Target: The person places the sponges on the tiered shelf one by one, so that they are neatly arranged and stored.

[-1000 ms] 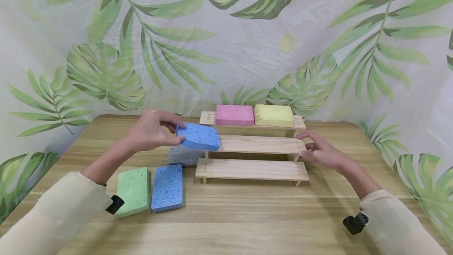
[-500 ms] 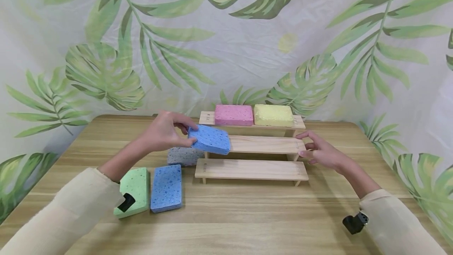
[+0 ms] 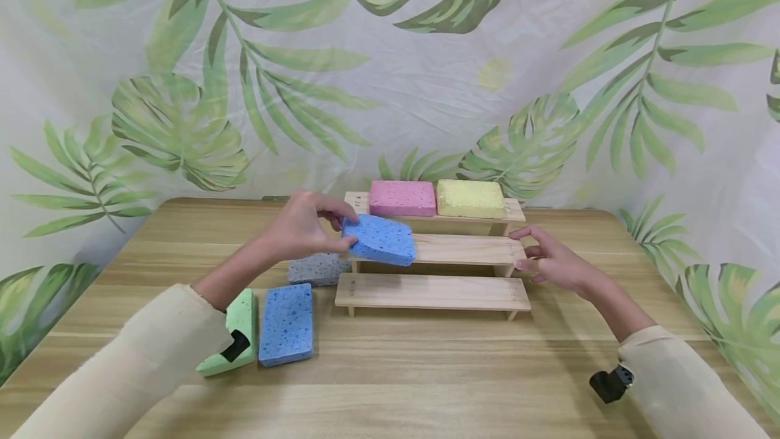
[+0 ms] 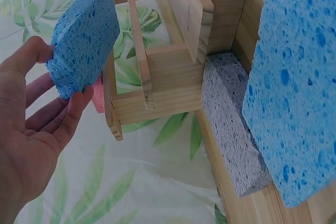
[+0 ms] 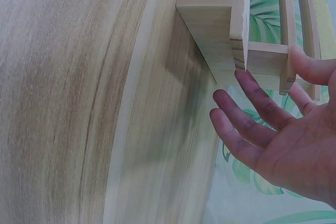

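Observation:
In the head view my left hand (image 3: 305,229) pinches a blue sponge (image 3: 380,239) by its left end, thumb in front and fingers behind. It is tilted and overlaps the left part of the middle step of a three-step wooden rack (image 3: 469,249). The left wrist view shows the same blue sponge (image 4: 86,38) between thumb and fingertips. My right hand (image 3: 557,263) holds the right end of the middle step between thumb and index finger; its other fingers (image 5: 244,124) spread loosely below. A pink sponge (image 3: 402,198) and a yellow sponge (image 3: 470,198) sit side by side on the top step.
Left of the rack, a second blue sponge (image 3: 286,324) and a green sponge (image 3: 244,330) lie on the wooden table (image 3: 426,385); my left sleeve partly covers the green one. Behind them is a grey sponge (image 3: 318,268). A leaf-patterned cloth (image 3: 420,107) hangs behind.
My left hand has carried the blue sponge rightward, from the rack's left end to farther over the middle step. My right hand stays at the step's right end.

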`<state>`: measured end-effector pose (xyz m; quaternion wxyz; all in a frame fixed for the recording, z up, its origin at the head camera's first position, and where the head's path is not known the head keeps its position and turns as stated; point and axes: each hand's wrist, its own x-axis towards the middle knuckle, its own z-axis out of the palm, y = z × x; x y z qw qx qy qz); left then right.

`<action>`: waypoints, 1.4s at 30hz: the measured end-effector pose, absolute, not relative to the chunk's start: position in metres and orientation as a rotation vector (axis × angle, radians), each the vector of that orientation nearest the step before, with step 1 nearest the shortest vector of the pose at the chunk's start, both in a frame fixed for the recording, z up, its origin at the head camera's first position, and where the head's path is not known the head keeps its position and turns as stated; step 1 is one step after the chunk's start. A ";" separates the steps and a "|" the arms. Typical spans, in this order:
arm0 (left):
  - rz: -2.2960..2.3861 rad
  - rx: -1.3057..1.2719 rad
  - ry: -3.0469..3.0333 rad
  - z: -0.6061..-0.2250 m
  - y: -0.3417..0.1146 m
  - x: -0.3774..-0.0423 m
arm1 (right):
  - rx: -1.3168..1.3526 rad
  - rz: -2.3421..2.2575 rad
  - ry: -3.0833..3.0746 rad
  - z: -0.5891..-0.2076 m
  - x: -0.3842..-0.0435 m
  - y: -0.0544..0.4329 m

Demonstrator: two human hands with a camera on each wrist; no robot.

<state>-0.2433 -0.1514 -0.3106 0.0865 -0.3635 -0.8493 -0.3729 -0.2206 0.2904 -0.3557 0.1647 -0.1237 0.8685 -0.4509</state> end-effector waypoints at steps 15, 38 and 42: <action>-1.211 -1.100 -2.517 -0.312 -0.130 -0.244 | -0.348 -1.286 2.475 -0.357 -0.222 0.291; -1.298 -1.146 -2.491 -0.316 -0.092 -0.249 | -0.352 -1.302 2.470 -0.357 -0.221 0.292; -1.294 -1.182 -2.464 -0.318 -0.082 -0.252 | -0.347 -1.303 2.467 -0.356 -0.221 0.291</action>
